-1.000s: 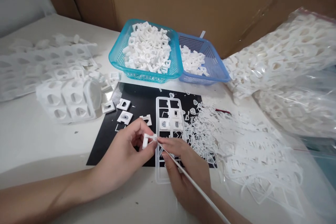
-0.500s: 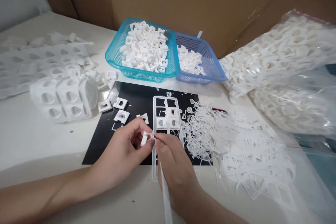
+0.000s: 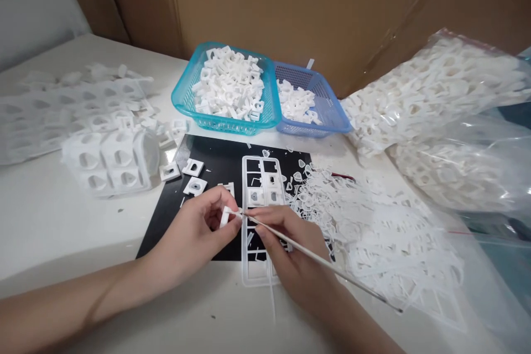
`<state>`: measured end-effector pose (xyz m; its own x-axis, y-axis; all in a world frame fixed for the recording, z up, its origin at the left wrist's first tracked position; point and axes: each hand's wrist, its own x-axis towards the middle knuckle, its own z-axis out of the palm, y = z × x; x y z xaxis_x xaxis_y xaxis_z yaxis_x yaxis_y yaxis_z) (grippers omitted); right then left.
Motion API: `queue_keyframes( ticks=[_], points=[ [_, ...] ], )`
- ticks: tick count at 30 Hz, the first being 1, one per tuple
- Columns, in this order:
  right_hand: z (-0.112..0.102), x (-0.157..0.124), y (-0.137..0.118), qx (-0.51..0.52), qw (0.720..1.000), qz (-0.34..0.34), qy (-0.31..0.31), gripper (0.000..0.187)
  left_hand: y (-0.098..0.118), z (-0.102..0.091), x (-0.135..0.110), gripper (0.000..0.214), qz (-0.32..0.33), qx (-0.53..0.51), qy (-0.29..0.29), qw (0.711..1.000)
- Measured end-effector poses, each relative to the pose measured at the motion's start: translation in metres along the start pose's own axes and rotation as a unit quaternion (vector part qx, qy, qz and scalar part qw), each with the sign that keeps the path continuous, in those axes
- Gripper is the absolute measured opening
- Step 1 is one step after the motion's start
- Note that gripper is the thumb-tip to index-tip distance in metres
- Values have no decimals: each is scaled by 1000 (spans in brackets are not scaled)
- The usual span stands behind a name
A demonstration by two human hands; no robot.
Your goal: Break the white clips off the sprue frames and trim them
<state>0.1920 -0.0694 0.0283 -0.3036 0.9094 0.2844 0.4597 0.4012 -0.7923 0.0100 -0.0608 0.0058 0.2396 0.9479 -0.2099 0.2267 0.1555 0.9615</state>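
My left hand (image 3: 194, 235) pinches a small white plastic square piece (image 3: 227, 214) over the black mat (image 3: 215, 160). My right hand (image 3: 290, 257) grips a thin white stick (image 3: 319, 257) like a pen, and its tip touches the piece. Under the hands lies a white plastic frame (image 3: 260, 221) with a few pieces still in its cells. Loose square pieces (image 3: 194, 185) lie on the mat to the left.
A teal basket (image 3: 224, 121) heaped with white pieces and a blue basket (image 3: 327, 116) stand behind the mat. White offcuts (image 3: 373, 232) pile up on the right beside plastic bags (image 3: 452, 121) of frames. Stacked frame sheets (image 3: 103, 160) lie left. Cardboard stands behind.
The stick in my right hand has swung from pointing straight back at me out to the lower right. My left hand keeps hold of the small piece.
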Motion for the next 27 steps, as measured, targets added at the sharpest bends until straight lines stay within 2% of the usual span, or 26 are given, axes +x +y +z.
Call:
queue_keyframes(
  ticks=[4,8,16,19,23,27],
  points=[
    [1,-4,-4,-28,999,-31,7,12,2,2,0,10,-9,15,5,1000],
    [8,-8,0,-76,992,-97,13,18,6,4,1,10,-6,35,17,999],
    [21,-9,3,-176,961,-206,55,20,7,5,-1,7,-11,40,21,999],
    [24,-8,0,-211,951,-217,66,18,6,4,-1,8,-10,34,22,999],
    [27,-8,0,-217,951,-204,81,18,4,4,0,9,-9,27,19,999],
    [25,-9,-1,-243,946,-205,66,19,4,5,0,9,-12,27,14,999]
  ],
)
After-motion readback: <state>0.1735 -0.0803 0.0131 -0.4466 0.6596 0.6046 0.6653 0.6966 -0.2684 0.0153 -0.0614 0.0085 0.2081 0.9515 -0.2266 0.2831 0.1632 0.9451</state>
